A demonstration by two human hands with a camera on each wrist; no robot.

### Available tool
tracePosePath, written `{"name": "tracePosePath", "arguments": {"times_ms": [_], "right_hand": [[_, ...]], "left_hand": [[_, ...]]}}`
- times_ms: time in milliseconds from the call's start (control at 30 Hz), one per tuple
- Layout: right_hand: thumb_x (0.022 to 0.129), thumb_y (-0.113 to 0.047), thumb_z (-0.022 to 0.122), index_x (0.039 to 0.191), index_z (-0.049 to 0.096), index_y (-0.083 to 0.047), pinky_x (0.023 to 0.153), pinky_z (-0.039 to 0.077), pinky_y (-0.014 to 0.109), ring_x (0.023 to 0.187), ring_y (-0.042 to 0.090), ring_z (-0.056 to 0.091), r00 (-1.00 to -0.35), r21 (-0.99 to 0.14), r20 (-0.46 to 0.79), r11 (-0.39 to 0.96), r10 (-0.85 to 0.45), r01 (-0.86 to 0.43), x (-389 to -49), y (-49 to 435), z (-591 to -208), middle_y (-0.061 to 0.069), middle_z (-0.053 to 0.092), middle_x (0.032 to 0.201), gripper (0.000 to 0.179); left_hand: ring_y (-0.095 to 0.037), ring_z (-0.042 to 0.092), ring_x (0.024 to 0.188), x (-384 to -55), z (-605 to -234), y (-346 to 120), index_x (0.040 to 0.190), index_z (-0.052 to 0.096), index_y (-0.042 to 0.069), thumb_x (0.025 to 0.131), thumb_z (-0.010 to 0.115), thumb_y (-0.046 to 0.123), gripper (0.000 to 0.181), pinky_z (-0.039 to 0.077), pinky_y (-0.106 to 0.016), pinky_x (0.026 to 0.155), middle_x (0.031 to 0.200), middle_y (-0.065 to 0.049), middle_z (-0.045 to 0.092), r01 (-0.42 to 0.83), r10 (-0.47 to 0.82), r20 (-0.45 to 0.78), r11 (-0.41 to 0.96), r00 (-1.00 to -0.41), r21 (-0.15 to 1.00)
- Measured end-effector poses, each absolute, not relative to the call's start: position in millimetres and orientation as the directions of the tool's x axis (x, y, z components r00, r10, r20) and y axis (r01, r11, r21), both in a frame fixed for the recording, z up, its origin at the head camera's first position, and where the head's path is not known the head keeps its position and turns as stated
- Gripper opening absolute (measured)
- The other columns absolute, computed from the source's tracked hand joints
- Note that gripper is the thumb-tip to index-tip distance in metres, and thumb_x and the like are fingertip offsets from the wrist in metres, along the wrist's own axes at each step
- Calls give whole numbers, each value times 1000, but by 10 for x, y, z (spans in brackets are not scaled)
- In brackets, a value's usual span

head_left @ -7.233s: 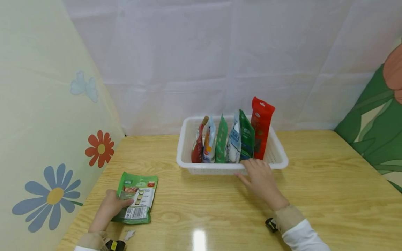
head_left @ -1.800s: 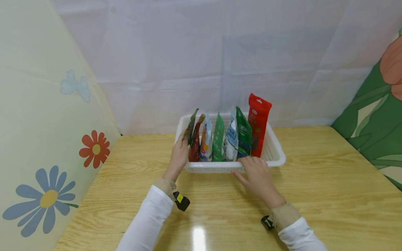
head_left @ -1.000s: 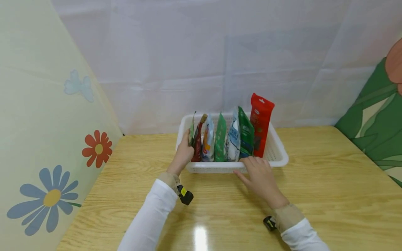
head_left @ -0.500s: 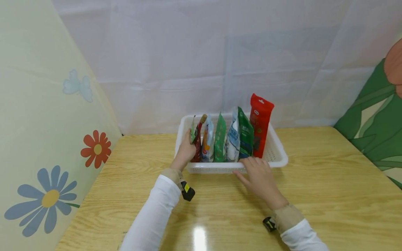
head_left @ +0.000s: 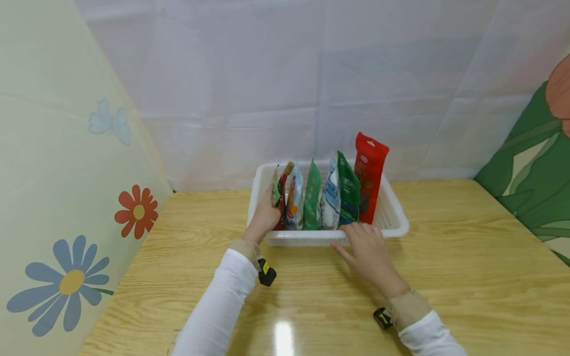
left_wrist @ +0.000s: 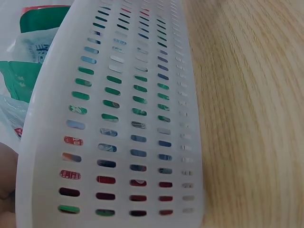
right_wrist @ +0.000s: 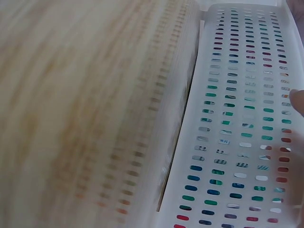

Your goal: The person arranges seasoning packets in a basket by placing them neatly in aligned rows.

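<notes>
A white perforated plastic basket (head_left: 303, 236) holds an upright row of packets. At its left end my left hand (head_left: 264, 215) reaches in and grips a green packet (head_left: 275, 184), most of which the hand hides. Beside that hand stands a red pouch with a brownish cap (head_left: 290, 166). My right hand (head_left: 367, 249) holds the basket's front rim, fingers over the edge and thumb against the outside. In the left wrist view, only part of the left hand (left_wrist: 7, 178) shows behind the basket wall. One right-hand digit (right_wrist: 297, 100) shows in the right wrist view.
Further right in the row are a blue-white-orange packet (head_left: 295, 202), a light green packet (head_left: 313, 195), a blue-white packet (head_left: 331, 200), a dark green packet (head_left: 349, 190) and a tall red packet (head_left: 370, 173). A wooden table (head_left: 458, 257) bears the basket; a white backdrop stands behind.
The green packet has gone from the table at left into the basket's left end, carried by my left hand. Recently that hand shifted slightly right and the packet sank lower. The right hand stayed put.
</notes>
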State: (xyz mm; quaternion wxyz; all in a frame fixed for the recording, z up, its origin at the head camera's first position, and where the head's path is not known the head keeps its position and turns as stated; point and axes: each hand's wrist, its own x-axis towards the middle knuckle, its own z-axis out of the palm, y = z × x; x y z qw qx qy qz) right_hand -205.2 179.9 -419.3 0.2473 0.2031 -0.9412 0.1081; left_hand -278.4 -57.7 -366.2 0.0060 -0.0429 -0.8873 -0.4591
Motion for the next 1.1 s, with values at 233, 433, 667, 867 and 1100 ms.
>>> {"name": "tracePosePath", "arguments": {"times_ms": [233, 433, 667, 867, 1100], "right_hand": [[87, -38, 65, 109, 61, -2, 84, 43, 44, 93, 31, 58, -797, -98, 506, 896, -330, -433, -2052, 1795, -4179, 13, 64, 99, 43], [84, -35, 69, 109, 61, -2, 85, 42, 45, 93, 31, 58, -801, -106, 502, 896, -325, -430, -2050, 1795, -4180, 13, 64, 99, 42], [83, -34, 70, 108, 61, -2, 84, 42, 44, 92, 30, 58, -799, -110, 508, 896, -322, -431, -2051, 1792, -4183, 13, 65, 98, 42], [84, -35, 69, 109, 60, -2, 84, 43, 44, 91, 30, 57, -800, -98, 501, 897, -330, -431, -2053, 1790, -4192, 12, 64, 97, 42], [84, -35, 68, 107, 60, -2, 85, 42, 44, 91, 30, 58, -787, -91, 521, 895, -331, -437, -2055, 1788, -4198, 12, 64, 96, 41]], "left_hand": [[-36, 52, 120, -2851, -3760, -580, 154, 4, 9, 87, 41, 1, 77, 41, -44, 106, 145, -29, 39, 71, 65, 39, 614, -997, 786], [-36, 52, 118, -2859, -3783, -573, 154, 5, 10, 87, 39, -1, 77, 41, -44, 105, 147, -27, 37, 72, 69, 37, 612, -997, 787], [-37, 54, 112, -2787, -3708, -562, 154, 5, 8, 88, 39, -3, 75, 42, -47, 102, 150, -25, 35, 69, 83, 23, 608, -996, 791], [-37, 56, 100, -2794, -3717, -573, 154, 3, 9, 85, 40, -6, 80, 45, -47, 94, 148, -26, 37, 61, 85, 10, 614, -996, 787], [-36, 57, 94, -2790, -3703, -571, 154, 4, 10, 85, 41, -7, 80, 48, -42, 82, 146, -26, 40, 56, 86, 2, 622, -996, 781]]}}
